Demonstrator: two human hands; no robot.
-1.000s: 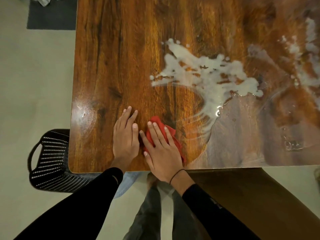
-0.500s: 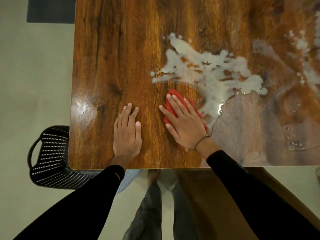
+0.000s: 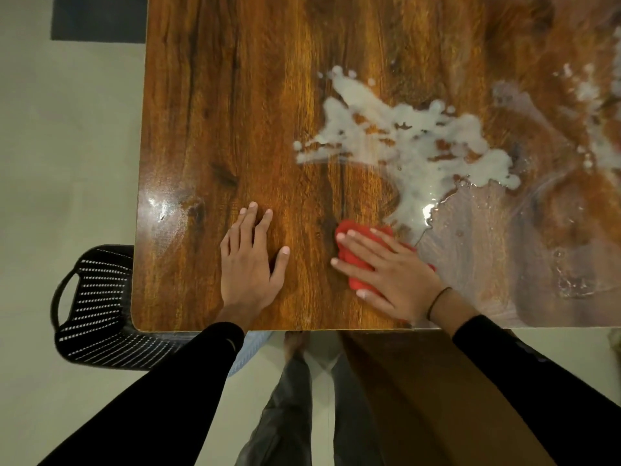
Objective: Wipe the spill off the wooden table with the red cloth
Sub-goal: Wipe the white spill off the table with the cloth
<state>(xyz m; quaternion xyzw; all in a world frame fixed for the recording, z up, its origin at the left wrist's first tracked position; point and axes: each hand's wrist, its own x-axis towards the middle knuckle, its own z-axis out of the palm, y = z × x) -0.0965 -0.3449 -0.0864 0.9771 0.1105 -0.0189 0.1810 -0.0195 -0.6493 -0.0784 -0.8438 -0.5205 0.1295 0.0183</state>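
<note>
A white milky spill (image 3: 403,136) spreads across the middle of the glossy wooden table (image 3: 235,112), with more splashes at the far right edge (image 3: 601,129). My right hand (image 3: 389,277) lies flat with straight fingers on the bunched red cloth (image 3: 353,235), pressing it onto the wood just below the lower tip of the spill. Most of the cloth is hidden under that hand. My left hand (image 3: 250,264) rests flat on dry wood to the left, fingers spread, holding nothing.
A wet smeared film (image 3: 504,264) covers the table to the right of the cloth. A black perforated basket (image 3: 97,307) stands on the floor under the table's near left corner. A dark mat (image 3: 97,18) lies on the floor at the top left.
My right hand and the cloth slid up toward the spill, then back toward the near edge. The left hand stayed flat on the table.
</note>
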